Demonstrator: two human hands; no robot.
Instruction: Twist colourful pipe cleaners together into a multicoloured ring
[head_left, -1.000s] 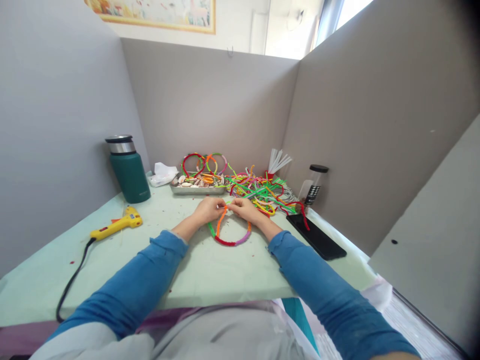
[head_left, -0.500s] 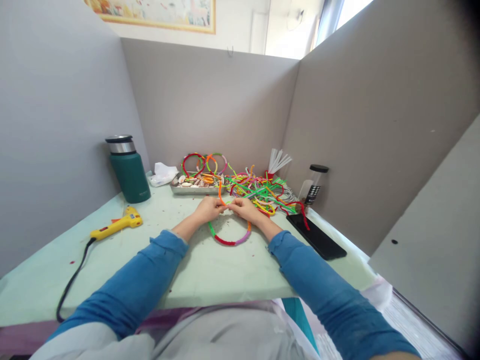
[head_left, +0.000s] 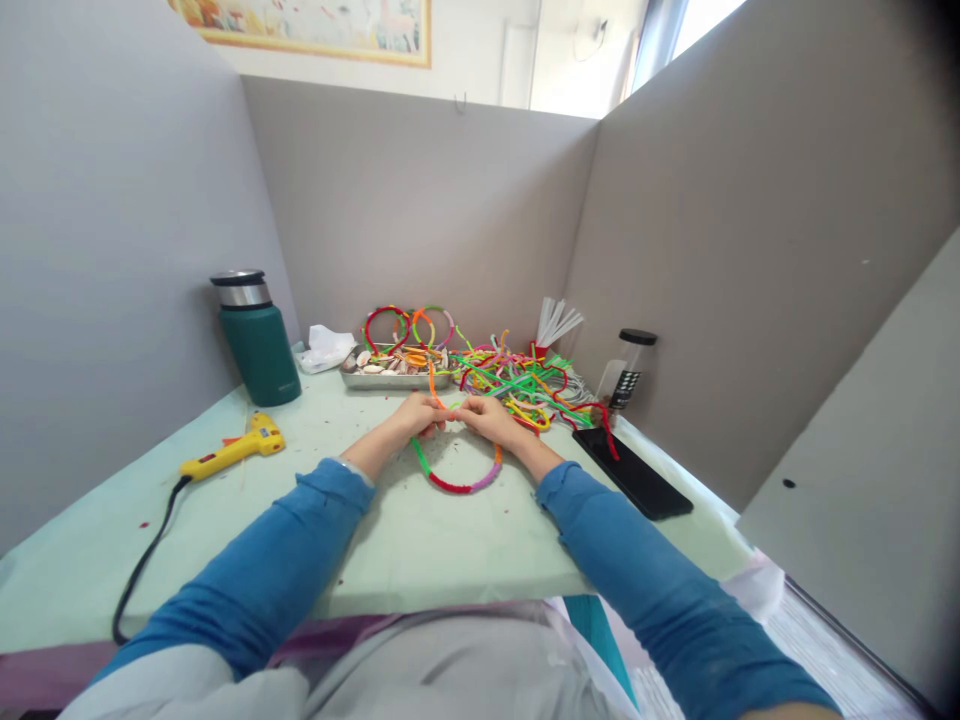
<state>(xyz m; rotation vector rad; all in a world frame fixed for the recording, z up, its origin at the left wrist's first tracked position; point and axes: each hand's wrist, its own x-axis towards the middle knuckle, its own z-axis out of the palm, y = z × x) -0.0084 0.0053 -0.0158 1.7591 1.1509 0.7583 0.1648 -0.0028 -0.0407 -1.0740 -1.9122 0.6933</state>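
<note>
A ring wrapped in coloured pipe cleaners (head_left: 450, 488), green, red, purple and orange along its lower arc, hangs over the table between my hands. My left hand (head_left: 420, 415) pinches an orange pipe cleaner (head_left: 433, 383) at the ring's top, its free end sticking up past the fingers. Close beside it, my right hand (head_left: 484, 415) is closed on the ring's upper part. A bit of light green shows between the fingertips. The ring's upper sides are hidden by both hands.
Behind my hands stand a metal tray (head_left: 390, 381) of shells with finished rings on it and a heap of pipe cleaners (head_left: 517, 375). A glue gun (head_left: 236, 450) and green bottle (head_left: 262, 345) are left; a phone (head_left: 637, 475) and clear jar (head_left: 630, 370) right.
My left hand has shifted slightly left, and its fingers have turned a little. The orange pipe cleaner's free end has swung left and down. My right hand stays in place.
</note>
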